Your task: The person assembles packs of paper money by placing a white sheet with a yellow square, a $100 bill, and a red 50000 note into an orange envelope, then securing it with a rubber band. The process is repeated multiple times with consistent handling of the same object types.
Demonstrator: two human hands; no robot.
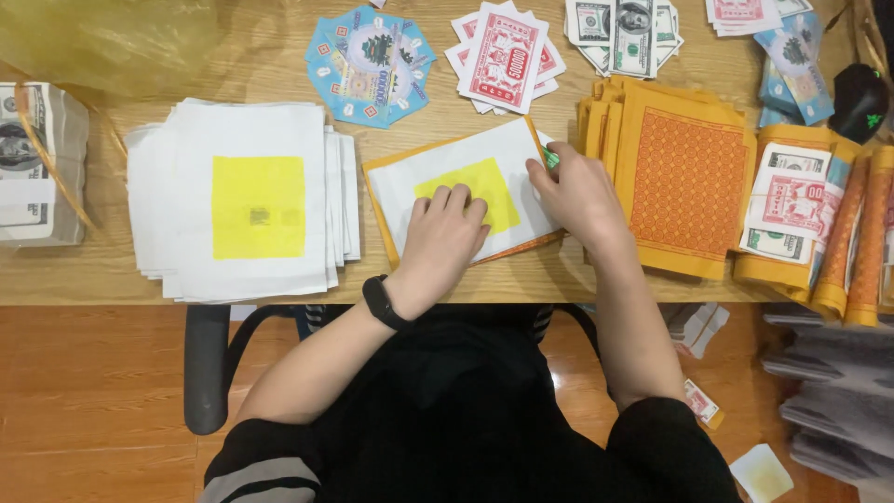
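Fingertips of the left hand (445, 233) curl down onto the yellow square of a white paper sheet (466, 186), pressing it flat against the wooden desk (279, 74); the hand grips nothing. The right hand (579, 191) rests at the sheet's right edge with its fingers drawn together around a small green object (551, 158), mostly hidden by the fingers, so what it is cannot be made out. Under the white sheet lies an orange sheet (377, 200), only its border showing. Just right of that hand sits a stack of orange patterned papers (684, 182). To the left, a pile of white sheets with a yellow square (247, 200) lies well apart. At the left edge a banded bundle of banknote-style paper (37, 168) is cut off by the frame, as are rolled orange bundles (852, 233) on the right. Along the far edge lie blue fanned notes (371, 63), red-printed notes (505, 58) and grey banknote-style sheets (624, 33). A black wristband (382, 303) circles the left wrist.
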